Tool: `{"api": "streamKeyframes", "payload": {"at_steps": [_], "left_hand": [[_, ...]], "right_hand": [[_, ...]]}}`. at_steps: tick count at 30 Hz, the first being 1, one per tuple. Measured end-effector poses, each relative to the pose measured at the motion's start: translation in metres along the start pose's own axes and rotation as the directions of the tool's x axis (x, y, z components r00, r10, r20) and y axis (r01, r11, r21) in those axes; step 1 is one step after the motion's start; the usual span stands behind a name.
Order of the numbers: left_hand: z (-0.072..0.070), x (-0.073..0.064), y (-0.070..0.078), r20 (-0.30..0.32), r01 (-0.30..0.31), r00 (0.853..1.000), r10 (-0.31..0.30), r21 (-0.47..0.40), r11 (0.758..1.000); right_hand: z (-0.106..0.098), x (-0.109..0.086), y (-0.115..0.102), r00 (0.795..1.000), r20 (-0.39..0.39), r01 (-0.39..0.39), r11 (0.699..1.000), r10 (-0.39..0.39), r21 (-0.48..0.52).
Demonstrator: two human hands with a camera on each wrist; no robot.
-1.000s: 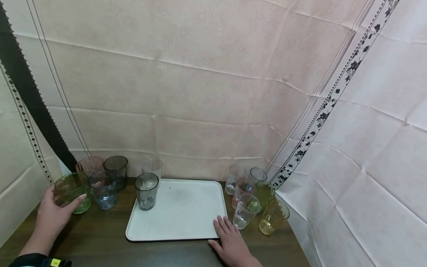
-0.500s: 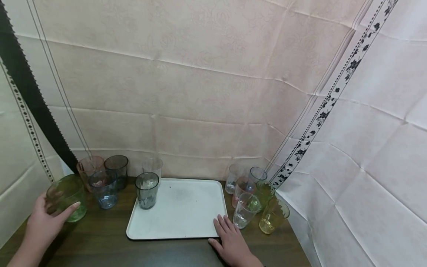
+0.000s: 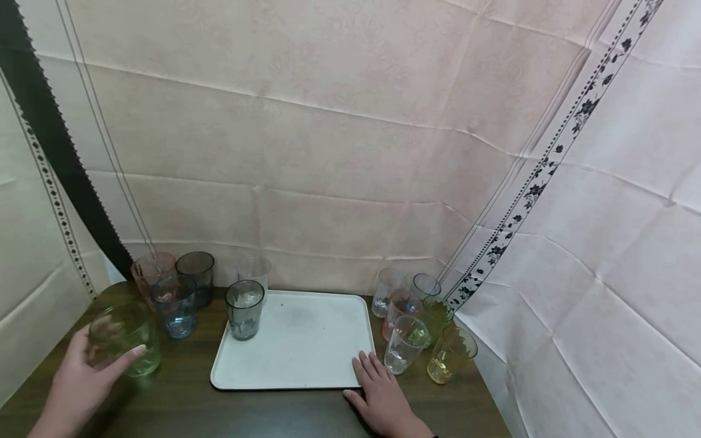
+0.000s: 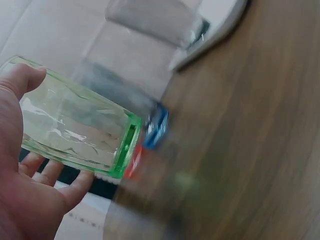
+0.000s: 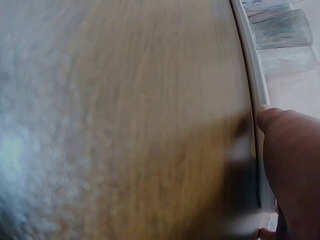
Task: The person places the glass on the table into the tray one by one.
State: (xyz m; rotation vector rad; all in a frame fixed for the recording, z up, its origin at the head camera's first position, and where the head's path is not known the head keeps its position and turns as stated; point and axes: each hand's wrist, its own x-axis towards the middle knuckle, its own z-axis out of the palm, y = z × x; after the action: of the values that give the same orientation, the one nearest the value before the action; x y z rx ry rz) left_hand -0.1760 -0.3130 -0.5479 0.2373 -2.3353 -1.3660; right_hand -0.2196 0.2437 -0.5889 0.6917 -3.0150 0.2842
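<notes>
My left hand (image 3: 90,371) grips a clear green glass (image 3: 134,340) around its side, thumb on the near face and fingers behind. In the left wrist view the green glass (image 4: 75,120) shows its thick green base, with bare wood under it. Just behind it stand a blue glass (image 3: 179,313), a pink glass (image 3: 150,267) and a dark grey glass (image 3: 201,277). My right hand (image 3: 383,398) rests with extended fingers on the near right corner of a white tray (image 3: 306,353). A smoky grey glass (image 3: 244,313) stands on the tray's far left part.
A clear glass (image 3: 257,271) is behind the smoky one. Right of the tray several tumblers crowd together, among them a clear one (image 3: 404,350), a yellow one (image 3: 448,359) and a green one (image 3: 435,319). Cloth walls (image 3: 328,152) enclose the wooden table (image 3: 246,417).
My left hand has drawn the green glass toward me, away from the blue and pink glasses, first leftward and then back to the right. The right hand stays at the tray's corner.
</notes>
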Motion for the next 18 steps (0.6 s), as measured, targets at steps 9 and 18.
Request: {"api": "streamKeyframes", "payload": {"at_steps": [9,18], "left_hand": [[0.031,-0.006,0.025,0.067,-0.097,0.992,0.103,-0.087,0.992],[0.06,-0.01,0.049,0.11,-0.13,0.983,0.145,-0.134,0.982]], "right_hand": [[0.003,-0.001,0.001,1.0,-0.024,0.011,1.0,-0.011,0.005],[0.002,0.0,0.001,1.0,-0.015,0.0,1.0,0.0,0.005]]}}
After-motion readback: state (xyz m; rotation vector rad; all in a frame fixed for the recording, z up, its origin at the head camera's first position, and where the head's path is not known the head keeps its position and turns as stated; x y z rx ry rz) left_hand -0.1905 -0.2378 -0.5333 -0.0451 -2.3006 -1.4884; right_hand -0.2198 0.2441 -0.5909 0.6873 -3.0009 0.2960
